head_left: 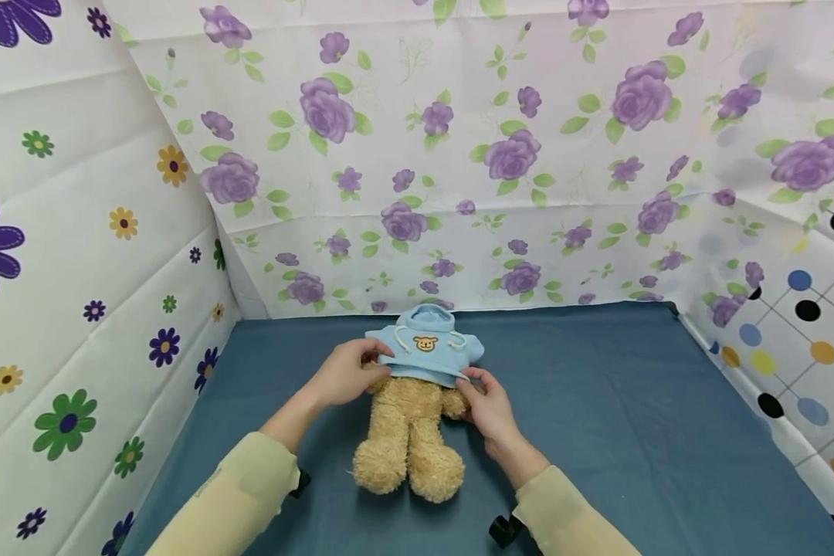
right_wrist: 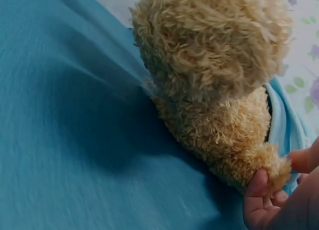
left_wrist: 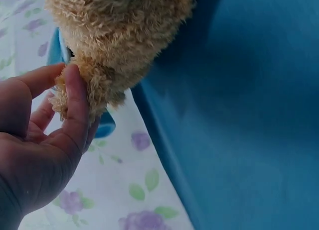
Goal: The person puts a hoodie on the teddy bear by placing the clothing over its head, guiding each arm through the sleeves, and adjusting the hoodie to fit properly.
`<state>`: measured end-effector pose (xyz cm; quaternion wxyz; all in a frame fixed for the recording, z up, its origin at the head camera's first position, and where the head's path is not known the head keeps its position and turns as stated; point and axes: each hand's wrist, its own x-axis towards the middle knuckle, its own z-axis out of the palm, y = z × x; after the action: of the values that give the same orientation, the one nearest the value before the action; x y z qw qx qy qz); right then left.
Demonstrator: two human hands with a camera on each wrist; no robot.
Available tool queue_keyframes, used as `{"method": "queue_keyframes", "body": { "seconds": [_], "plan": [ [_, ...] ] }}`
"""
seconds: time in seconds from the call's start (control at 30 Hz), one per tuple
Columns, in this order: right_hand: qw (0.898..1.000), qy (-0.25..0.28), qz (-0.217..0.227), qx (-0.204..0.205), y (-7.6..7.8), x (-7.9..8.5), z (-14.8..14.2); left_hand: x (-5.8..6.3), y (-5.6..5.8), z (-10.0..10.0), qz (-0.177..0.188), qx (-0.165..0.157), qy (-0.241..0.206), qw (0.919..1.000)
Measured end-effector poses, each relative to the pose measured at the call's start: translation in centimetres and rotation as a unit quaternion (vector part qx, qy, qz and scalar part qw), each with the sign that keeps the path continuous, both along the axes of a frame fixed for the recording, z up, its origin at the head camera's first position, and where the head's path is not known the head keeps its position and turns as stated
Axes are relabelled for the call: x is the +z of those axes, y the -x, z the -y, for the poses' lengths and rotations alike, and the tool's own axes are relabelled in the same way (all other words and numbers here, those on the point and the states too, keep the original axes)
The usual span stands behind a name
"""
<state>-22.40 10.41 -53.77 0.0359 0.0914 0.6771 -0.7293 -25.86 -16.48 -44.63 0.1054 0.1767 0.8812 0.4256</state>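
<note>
- A tan plush toy (head_left: pixel 406 409) lies near the middle of the bench (head_left: pixel 618 432), its feet toward the person — legs side by side, slightly parted.
- A light blue hoodie (head_left: pixel 420 367) covers the toy's upper part, its hem around the torso; how much of the toy sits inside is hidden.
- The hoodie's sleeves stretch out to either side, while the toy's two short arms stick out below the hem, outside the sleeves.
- The left hand (head_left: pixel 347 374) is beside the hem; the left wrist view shows its fingers pinching the end of the toy's near arm (left_wrist: pixel 94 88), blue fabric just behind.
- The right hand (head_left: pixel 489 405) is at the opposite edge of the hem; the right wrist view shows its fingers pinching the end of the other arm (right_wrist: pixel 273 163), with the hem right beside.
- The hoodie's chest carries a brown bear-face emblem (head_left: pixel 425 344), with pale drawstrings (head_left: pixel 405 340) around it.
- Faint marks on the left sleeve of the person's pale yellow top (head_left: pixel 229 483) are too small to read.
- Patterned sheets surround the bench — purple roses behind (head_left: pixel 403 139), bright flowers at left (head_left: pixel 55 324), coloured dots at right (head_left: pixel 813 386).
</note>
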Motion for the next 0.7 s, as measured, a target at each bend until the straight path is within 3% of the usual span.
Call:
{"method": "queue_keyframes", "body": {
  "seconds": [0.37,0.57,0.7],
  "plan": [
    [0.998,-0.058,-0.016,0.032,-0.2,1.3,-4.1,-3.5,-2.9,-3.8,-0.048,0.078,-0.073,0.9931],
    [0.994,-0.097,-0.017,0.039,0.0,1.9,-6.0,-4.3,-4.1,-5.5,-0.066,0.089,-0.109,0.9879],
    [0.994,-0.101,-0.025,0.045,0.0,2.0,-6.5,-5.0,-4.5,-6.4,-0.071,0.112,-0.124,0.9834]
  ]
}}
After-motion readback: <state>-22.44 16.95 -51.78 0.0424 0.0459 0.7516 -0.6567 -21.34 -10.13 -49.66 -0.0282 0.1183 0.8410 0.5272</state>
